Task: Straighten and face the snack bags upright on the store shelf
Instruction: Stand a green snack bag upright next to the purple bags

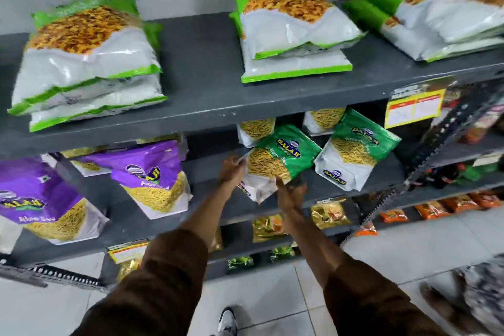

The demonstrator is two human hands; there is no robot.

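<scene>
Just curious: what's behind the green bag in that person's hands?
Behind the green bag stands a white bag of yellow noodle snack, its top hidden by the shelf above. Anything further back is covered.

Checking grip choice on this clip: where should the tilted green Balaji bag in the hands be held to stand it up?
Hold the green bag by its two side edges near the white bottom, from the front. It leans right, so the left hand and right hand on opposite sides can rotate it upright without crushing the contents.
</scene>
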